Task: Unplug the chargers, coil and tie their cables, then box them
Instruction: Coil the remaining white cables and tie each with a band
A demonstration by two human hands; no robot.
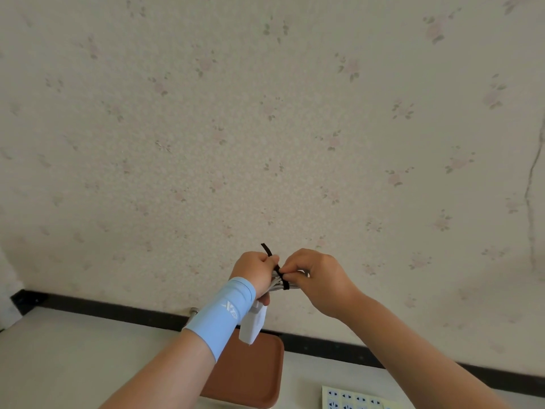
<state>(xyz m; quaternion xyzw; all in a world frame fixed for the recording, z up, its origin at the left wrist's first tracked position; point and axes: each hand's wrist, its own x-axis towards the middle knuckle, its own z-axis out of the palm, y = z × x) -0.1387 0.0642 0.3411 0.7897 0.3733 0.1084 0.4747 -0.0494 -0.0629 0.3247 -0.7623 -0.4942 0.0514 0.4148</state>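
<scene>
Wallpaper [265, 113]; wristband [221, 315] (logo unclear); hands [255, 268] [320, 276] grip cable [275, 286].

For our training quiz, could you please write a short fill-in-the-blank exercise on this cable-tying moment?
1. The strap round the coiled cable is ____ in colour.
2. The white charger hangs ____ the left hand.
3. The tray under the arms is ____ in colour.
4. The light blue sleeve sits on the ____ wrist.
Missing words: black; below; brown; left.

Tray [250, 376] sits on the bench [73, 358] near the wall [265, 113], power strip [354, 399] to its right. Left hand [256, 271] and right hand [318, 276] meet above the tray, coiled cable [277, 286] between them, charger [253, 323] dangling below the left.
</scene>
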